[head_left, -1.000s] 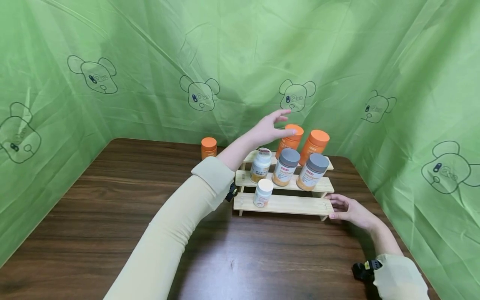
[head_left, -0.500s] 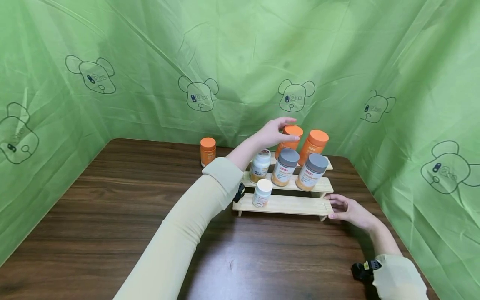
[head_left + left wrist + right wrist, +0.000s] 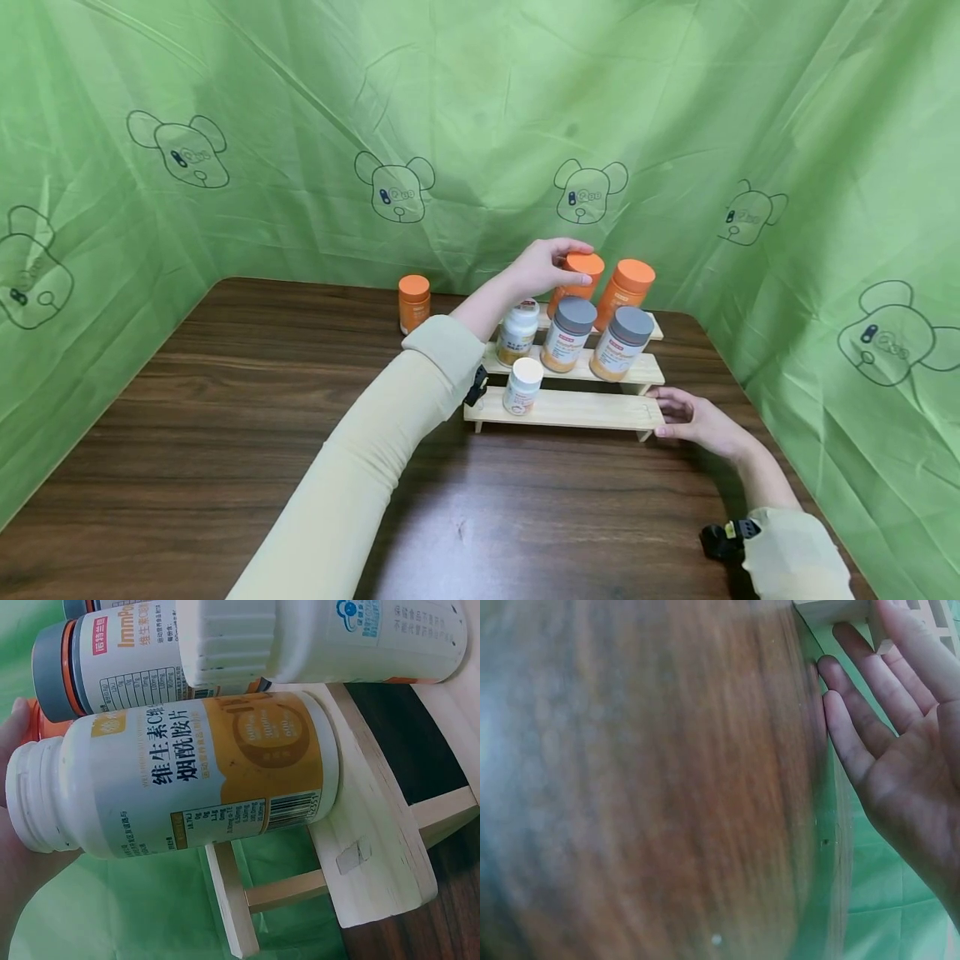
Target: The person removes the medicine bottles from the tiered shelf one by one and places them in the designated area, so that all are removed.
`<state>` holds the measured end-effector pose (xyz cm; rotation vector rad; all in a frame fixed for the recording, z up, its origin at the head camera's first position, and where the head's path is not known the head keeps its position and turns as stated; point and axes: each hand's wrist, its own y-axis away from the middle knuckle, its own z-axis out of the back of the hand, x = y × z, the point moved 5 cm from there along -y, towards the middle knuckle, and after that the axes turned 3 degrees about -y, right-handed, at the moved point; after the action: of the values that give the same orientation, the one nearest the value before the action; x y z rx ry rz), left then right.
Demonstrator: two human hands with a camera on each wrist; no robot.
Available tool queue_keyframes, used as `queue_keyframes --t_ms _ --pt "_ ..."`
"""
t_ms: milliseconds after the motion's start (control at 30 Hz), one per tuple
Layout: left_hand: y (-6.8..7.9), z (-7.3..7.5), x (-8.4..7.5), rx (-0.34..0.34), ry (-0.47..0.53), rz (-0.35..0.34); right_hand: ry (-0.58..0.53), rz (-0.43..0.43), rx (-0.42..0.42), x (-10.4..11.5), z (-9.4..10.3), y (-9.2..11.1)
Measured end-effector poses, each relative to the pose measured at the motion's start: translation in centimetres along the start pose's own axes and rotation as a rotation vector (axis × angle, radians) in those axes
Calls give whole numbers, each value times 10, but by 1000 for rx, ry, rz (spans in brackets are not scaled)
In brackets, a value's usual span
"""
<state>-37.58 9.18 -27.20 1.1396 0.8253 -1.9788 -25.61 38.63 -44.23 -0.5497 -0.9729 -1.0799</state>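
A three-tier wooden stand (image 3: 592,410) holds several supplement bottles. My left hand (image 3: 542,265) grips the orange cap of the orange bottle (image 3: 562,297) on the top tier, thumb in front and fingers behind. Beside it stands a second orange bottle (image 3: 626,292). Two grey-lidded bottles (image 3: 567,340) and a white vitamin bottle (image 3: 202,772) occupy the middle tier. On the lowest tier, at its left, is a small white bottle (image 3: 522,388). My right hand (image 3: 703,425) holds the right end of the stand, thumb at the front corner of the lowest tier.
One more orange bottle (image 3: 414,304) stands on the dark wooden table (image 3: 300,417), left of the stand. A green cloth (image 3: 480,108) with bear outlines hangs around the back and sides. The left forearm crosses in front of the stand's left end.
My left hand has come down and to the right, from open above the orange bottle to gripping its cap. The right hand stays at the stand's end.
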Motion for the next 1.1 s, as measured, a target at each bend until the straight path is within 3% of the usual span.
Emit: queue_keyframes --t_ms 667,1100 --pt "10 36 -8 -215 131 -59 34 -21 -15 0 0 1" --pt "23 58 -11 -357 140 -79 44 -29 -20 -2 2 0"
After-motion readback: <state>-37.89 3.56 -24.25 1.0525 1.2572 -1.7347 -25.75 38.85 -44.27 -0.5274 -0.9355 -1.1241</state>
